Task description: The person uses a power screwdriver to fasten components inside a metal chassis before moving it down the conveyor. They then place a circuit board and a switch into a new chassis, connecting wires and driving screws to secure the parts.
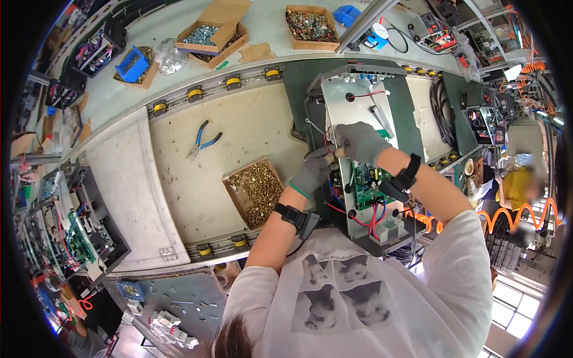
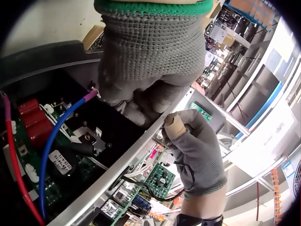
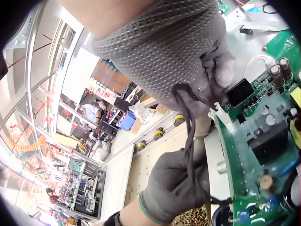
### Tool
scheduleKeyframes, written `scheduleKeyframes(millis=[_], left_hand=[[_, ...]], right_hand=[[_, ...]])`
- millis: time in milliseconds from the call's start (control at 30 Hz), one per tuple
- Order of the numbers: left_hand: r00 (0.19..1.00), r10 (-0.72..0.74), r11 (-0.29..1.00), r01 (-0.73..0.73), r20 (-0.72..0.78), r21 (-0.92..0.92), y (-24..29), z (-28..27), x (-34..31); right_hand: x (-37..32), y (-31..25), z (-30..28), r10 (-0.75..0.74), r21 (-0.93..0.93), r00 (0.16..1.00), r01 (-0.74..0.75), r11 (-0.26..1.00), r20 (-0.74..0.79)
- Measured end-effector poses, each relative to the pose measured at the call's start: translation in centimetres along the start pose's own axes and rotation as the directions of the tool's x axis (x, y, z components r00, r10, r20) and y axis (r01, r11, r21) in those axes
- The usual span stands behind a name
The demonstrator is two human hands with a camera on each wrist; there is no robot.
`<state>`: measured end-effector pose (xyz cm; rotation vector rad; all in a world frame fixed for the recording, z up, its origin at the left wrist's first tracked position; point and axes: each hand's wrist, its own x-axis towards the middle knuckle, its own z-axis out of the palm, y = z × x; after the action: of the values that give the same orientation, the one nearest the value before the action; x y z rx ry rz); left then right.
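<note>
A metal-framed electronics chassis (image 1: 352,104) stands on the bench, with green circuit boards (image 3: 254,160) on its side. My gloved left hand (image 1: 313,173) reaches over the chassis edge, fingers curled down inside. Its fingertips are beside the ring terminal of a blue wire (image 2: 61,122); what they pinch is hidden, so I cannot tell. Across the metal edge, my gloved right hand (image 1: 361,143) has its fingers curled round a black cable (image 3: 190,136). That cable loops down past the left hand toward the board. Tan tape (image 2: 175,127) covers one right fingertip.
Left of the chassis are a carton of brass-coloured screws (image 1: 256,194) and blue-handled pliers (image 1: 204,140). Roller rails (image 1: 233,82) edge the bench. Behind stand cartons of small fasteners (image 1: 310,27) and a blue bin (image 1: 132,64). Another opened chassis (image 1: 77,221) sits far left.
</note>
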<state>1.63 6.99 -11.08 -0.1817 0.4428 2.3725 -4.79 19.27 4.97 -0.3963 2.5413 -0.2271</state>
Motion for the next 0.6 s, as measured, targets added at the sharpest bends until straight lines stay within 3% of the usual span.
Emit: scheduleKeyframes(millis=[167, 200, 233, 267, 300, 367, 400, 433, 500, 567, 600], left_hand=[[0.999, -0.019, 0.999, 0.020, 0.032, -0.034, 0.8, -0.3, -0.3], [1.000, -0.013, 0.999, 0.014, 0.028, -0.038, 1.0, -0.2, -0.4], [0.994, 0.047, 0.981, -0.026, -0.104, 0.190, 1.5, 0.7, -0.7], [0.966, 0.133, 0.912, -0.032, -0.222, 0.409, 1.8, 1.0, -0.8], [0.962, 0.142, 0.915, -0.038, -0.232, 0.403, 1.6, 0.6, -0.6], [0.865, 0.502, 0.526, -0.318, 0.014, 0.789, 1.4, 0.0, 0.4], [0.732, 0.669, 0.329, -0.447, 0.129, 0.832, 1.2, 0.4, 1.2], [0.723, 0.680, 0.328, -0.446, 0.119, 0.832, 1.4, 0.5, 2.1], [0.826, 0.546, 0.188, -0.282, 0.139, 0.941, 1.5, 0.7, 3.3], [0.843, 0.506, 0.245, -0.340, 0.179, 0.908, 1.4, 1.3, 4.5], [0.857, 0.461, 0.299, -0.395, 0.231, 0.868, 1.5, 1.6, 5.1]], right_hand=[[-0.8, 0.9, -0.9, -0.017, 0.195, 1.000, 0.018, 0.981, -0.006], [-1.3, 1.2, -1.4, 0.054, 0.354, 0.999, -0.051, 0.934, 0.001], [-1.9, 1.5, -2.0, 0.122, 0.500, 0.992, -0.116, 0.858, 0.022], [-2.6, 2.1, -2.7, 0.105, 0.505, 0.994, -0.105, 0.857, 0.029], [-3.3, 2.5, -3.2, 0.086, 0.511, 0.996, -0.094, 0.855, 0.039], [-4.8, 2.2, -2.4, 0.174, 0.554, 0.972, -0.231, 0.800, 0.155], [-5.2, 1.4, -1.7, 0.202, 0.584, 0.968, -0.253, 0.772, 0.151], [-5.4, 0.5, -1.4, 0.231, 0.612, 0.962, -0.271, 0.742, 0.146], [-5.4, -0.5, -1.6, 0.229, 0.613, 0.963, -0.268, 0.743, 0.143], [-5.7, -1.2, -1.9, 0.224, 0.384, 0.974, -0.192, 0.903, -0.040], [-5.9, -1.6, -2.2, 0.216, 0.305, 0.975, -0.190, 0.933, -0.051]])
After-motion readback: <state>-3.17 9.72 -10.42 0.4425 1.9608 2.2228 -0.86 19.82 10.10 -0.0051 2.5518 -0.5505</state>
